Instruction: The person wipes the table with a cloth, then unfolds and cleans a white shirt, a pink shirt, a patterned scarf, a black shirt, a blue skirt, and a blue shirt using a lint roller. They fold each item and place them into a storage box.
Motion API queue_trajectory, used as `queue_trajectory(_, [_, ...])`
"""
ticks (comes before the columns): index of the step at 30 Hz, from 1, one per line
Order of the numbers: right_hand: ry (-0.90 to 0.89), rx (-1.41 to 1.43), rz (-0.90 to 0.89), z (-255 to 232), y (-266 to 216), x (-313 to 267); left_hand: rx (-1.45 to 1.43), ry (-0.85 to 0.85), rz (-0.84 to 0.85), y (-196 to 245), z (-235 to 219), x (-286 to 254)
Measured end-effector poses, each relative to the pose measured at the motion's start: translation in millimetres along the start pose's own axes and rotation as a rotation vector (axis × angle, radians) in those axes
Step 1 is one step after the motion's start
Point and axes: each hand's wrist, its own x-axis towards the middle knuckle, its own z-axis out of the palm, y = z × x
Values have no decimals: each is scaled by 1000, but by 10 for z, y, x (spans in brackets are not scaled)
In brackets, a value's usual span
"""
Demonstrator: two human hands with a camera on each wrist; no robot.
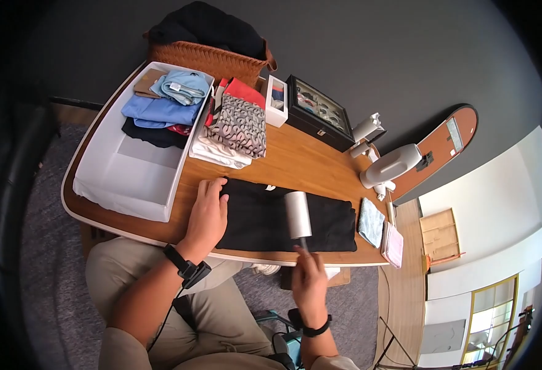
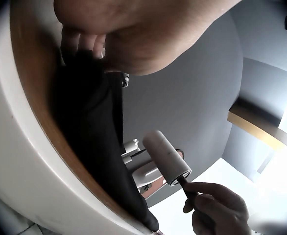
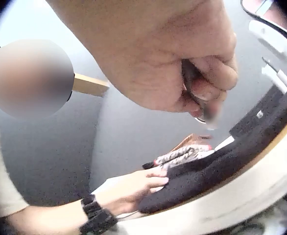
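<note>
A folded black garment (image 1: 258, 216) lies flat along the table's front side, a small pale label at its far edge. My left hand (image 1: 208, 206) rests at the garment's left end, its fingers on the cloth. In the left wrist view those fingertips are partly hidden behind the black fabric. My right hand (image 1: 309, 280) grips the dark handle of a lint roller (image 1: 298, 214). The roller's white cylinder is over the right half of the garment in the head view. In the left wrist view the lint roller (image 2: 165, 156) is raised above the cloth.
A white box (image 1: 129, 179) with folded clothes stands left, beside stacked patterned clothes (image 1: 240, 126). Behind are a wicker basket (image 1: 203, 58) and a black display case (image 1: 320, 114). A grey-white appliance (image 1: 391, 165), a mirror (image 1: 443, 151) and folded cloths (image 1: 371, 222) are at the right.
</note>
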Motion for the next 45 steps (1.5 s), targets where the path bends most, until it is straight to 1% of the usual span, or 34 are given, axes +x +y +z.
queue_trajectory(1, [-19,-17,-29,60,-83,-33,23,-3,-17,-13,-7,4])
queue_trajectory(3, [-76,0,-28,143,-140,-88,47,-6,-34,-10,-5,4])
queue_trajectory(5, [-76,9,-17,221,-239,-106,111,80,35,42,5,1])
queue_trajectory(6, [-75,14,-5,261,-275,-118,112,78,34,68,-23,-2])
queue_trajectory(7, [-75,13,-1,307,-273,-133,188,21,137,109,-56,-3])
queue_trajectory(8, [-93,34,-45,356,-257,-149,262,-39,242,136,-66,-5])
queue_trajectory(9, [-111,55,-89,402,-258,-169,258,-44,243,137,-55,-16])
queue_trajectory(11, [-148,59,-93,494,-295,-220,376,-166,332,131,-43,-56])
queue_trajectory(12, [-156,60,-110,535,-304,-230,460,-206,350,138,-56,-74])
queue_trajectory(13, [-164,62,-126,571,-312,-237,459,-212,350,119,-53,-98])
queue_trajectory(15, [-152,67,-116,630,-311,-262,582,-223,360,72,-36,-154])
queue_trajectory(17, [-138,70,-102,653,-296,-280,628,-221,348,58,-6,-184])
queue_trajectory(18, [-151,54,-75,656,-285,-283,677,-208,335,54,8,-195])
queue_trajectory(21, [-159,17,-16,640,-212,-269,700,-236,318,42,25,-204])
queue_trajectory(23, [-151,-6,17,618,-92,-249,696,-252,323,36,30,-213])
queue_trajectory(25, [-66,-17,-71,582,79,-217,709,-252,310,31,33,-213])
queue_trajectory(27, [-86,-14,-41,516,128,-215,705,-266,306,11,35,-226])
queue_trajectory(29, [-26,-92,-63,511,229,-204,709,-262,307,9,33,-231])
queue_trajectory(30, [2,-175,-47,503,336,-197,707,-264,308,6,35,-231])
queue_trajectory(31, [-15,-209,56,479,477,-198,707,-263,306,3,37,-232])
queue_trajectory(33, [66,-222,88,378,761,-170,705,-262,305,-4,44,-234])
queue_trajectory(35, [58,-272,180,210,955,-173,721,-256,314,-15,52,-238])
queue_trajectory(39, [73,-305,193,-50,1168,-151,705,-257,310,13,43,-237])
queue_trajectory(42, [110,-380,302,-169,1470,-182,705,-259,306,-2,44,-235])
queue_trajectory(43, [140,-332,285,-213,1552,-205,706,-261,305,-23,59,-243])
queue_trajectory(45, [164,-374,261,-272,1663,-234,708,-260,305,-24,47,-237])
